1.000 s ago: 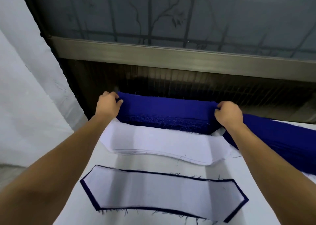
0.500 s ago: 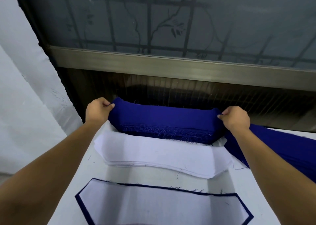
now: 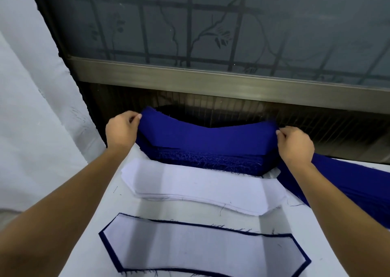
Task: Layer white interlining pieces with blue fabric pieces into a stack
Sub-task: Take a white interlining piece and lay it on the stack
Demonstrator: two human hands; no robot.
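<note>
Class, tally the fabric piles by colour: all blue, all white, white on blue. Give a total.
All blue: 2, the frayed blue fabric pile at the back, its top piece pinched by the left hand and right hand, and the blue fabric heap at right.
All white: 1, the white interlining stack.
White on blue: 1, the near layered stack.
Total: 4.

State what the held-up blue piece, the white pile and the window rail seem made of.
The blue piece looks like matte woven cloth: it sags between the left hand and the right hand, and the blue pile beneath shows frayed threads. The white pile: thin interlining, perhaps nonwoven, matte; clean flat edges, no fraying. The window rail: likely brushed metal, dull streaked sheen.
</note>
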